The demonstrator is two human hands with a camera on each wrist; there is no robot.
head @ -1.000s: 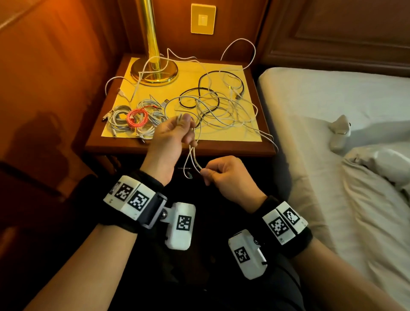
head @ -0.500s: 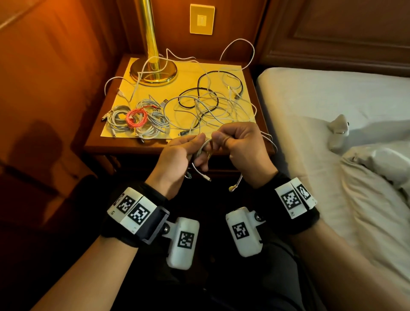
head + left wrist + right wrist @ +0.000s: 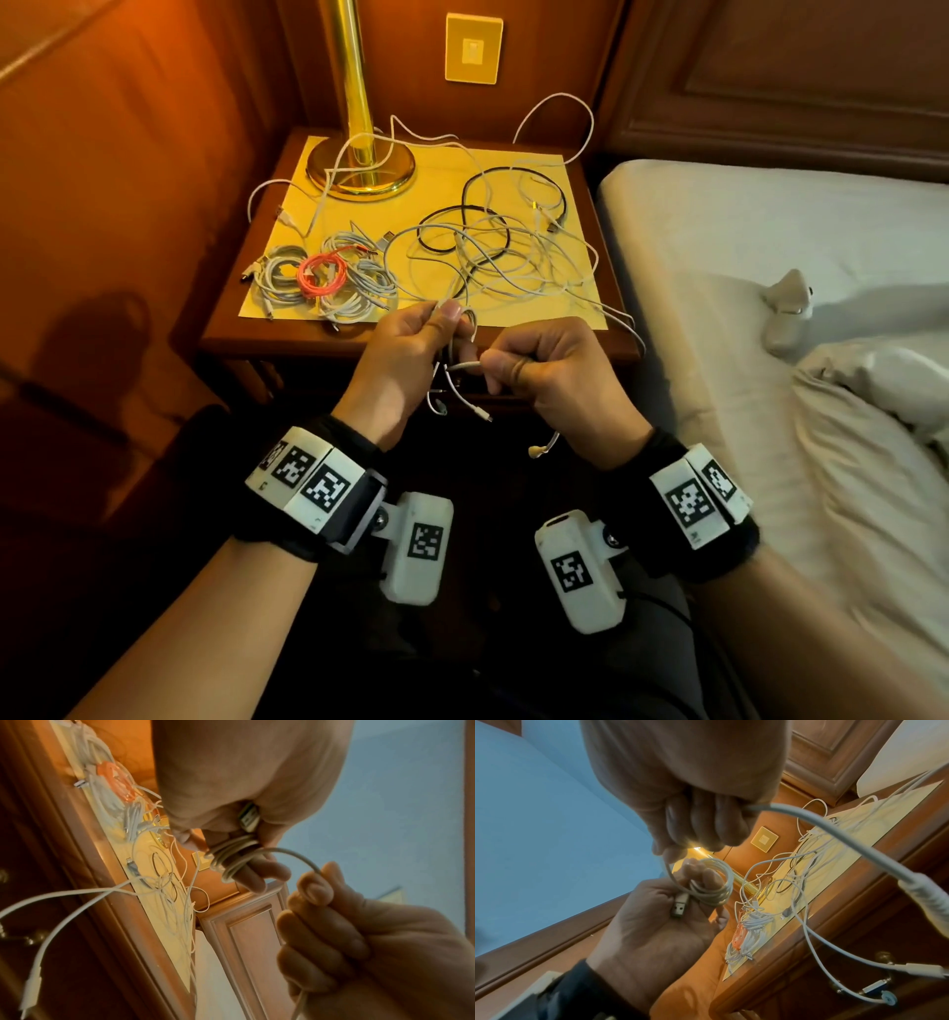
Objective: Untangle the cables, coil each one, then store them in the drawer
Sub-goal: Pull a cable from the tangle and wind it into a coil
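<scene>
My left hand [image 3: 445, 329] holds a white USB cable [image 3: 462, 366] wound in several loops round its fingers, in front of the nightstand's front edge. The loops [image 3: 232, 860] and the USB plug [image 3: 248, 819] lie against the palm. My right hand [image 3: 506, 367] grips the same cable's free length just right of the left hand. That length leaves the fist [image 3: 808, 817] and hangs down. Loose white and black cables [image 3: 503, 257] lie tangled on the yellow paper [image 3: 554, 169]. Coiled white cables and a red one [image 3: 321, 275] sit at its front left.
A brass lamp base [image 3: 359, 167] stands at the back of the wooden nightstand [image 3: 226, 329], with one cable draped over it. Brass handles [image 3: 883, 956] show on the nightstand's front. The bed [image 3: 744, 246] lies close on the right, a wood-panelled wall on the left.
The right hand swung up to the left hand, then came back down and to the right, drawing the cable round the left fingers. The left hand stayed by the nightstand's edge.
</scene>
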